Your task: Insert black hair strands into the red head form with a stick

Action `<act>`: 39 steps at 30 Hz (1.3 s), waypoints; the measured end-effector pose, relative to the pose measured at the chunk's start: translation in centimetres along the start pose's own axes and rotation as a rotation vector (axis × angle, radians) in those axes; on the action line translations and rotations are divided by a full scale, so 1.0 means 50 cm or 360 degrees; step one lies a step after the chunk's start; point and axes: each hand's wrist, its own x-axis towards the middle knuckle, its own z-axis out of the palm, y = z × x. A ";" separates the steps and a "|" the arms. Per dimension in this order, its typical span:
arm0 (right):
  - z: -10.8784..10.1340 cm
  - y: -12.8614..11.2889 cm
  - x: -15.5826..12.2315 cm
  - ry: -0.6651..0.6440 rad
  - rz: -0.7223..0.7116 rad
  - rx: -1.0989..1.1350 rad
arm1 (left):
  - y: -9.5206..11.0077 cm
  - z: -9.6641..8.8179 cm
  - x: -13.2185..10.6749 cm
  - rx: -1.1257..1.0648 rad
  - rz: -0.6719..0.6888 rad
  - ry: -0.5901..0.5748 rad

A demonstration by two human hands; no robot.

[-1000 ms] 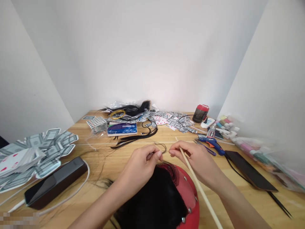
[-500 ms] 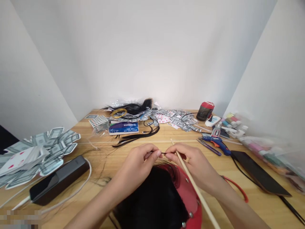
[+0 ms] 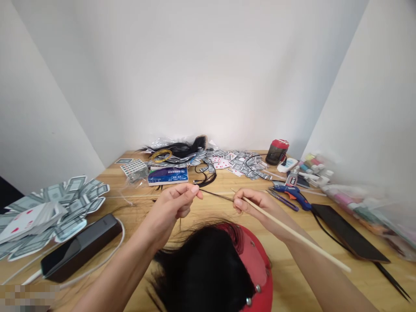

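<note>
A thin strand of black hair (image 3: 216,195) is stretched between my two hands above the table. My left hand (image 3: 177,201) pinches one end of it between thumb and fingertips. The other end is pinched by the fingertips of my right hand (image 3: 256,208), which also holds a long pale wooden stick (image 3: 302,234) slanting down to the right. Below my hands sits a mass of black hair (image 3: 208,264) on a red round form (image 3: 260,255) with silver pin heads along its edge. Loose hairs stick out from the mass's far and left sides.
Playing cards (image 3: 238,162) lie scattered at the back, near a blue box (image 3: 168,176) and a black hair bundle (image 3: 182,148). At left are a card pile (image 3: 32,221) and a black power bank (image 3: 81,247). A glue gun (image 3: 294,196) and tweezers (image 3: 282,200) lie right.
My hands have moved apart and up, drawing the hair strand out between them. The wooden stick has swung to a flatter slant, its lower end farther right.
</note>
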 end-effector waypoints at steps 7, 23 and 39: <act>0.001 0.009 0.000 -0.0083 -0.0026 0.0033 | -0.001 -0.004 0.011 -0.0327 -0.0069 0.0163; -0.022 0.081 0.027 0.0169 0.0160 -0.0295 | 0.003 -0.026 0.031 -0.0681 0.0021 0.0584; 0.029 0.042 -0.003 0.0313 -0.0454 -0.1234 | -0.060 0.036 0.015 0.0167 0.0560 0.0492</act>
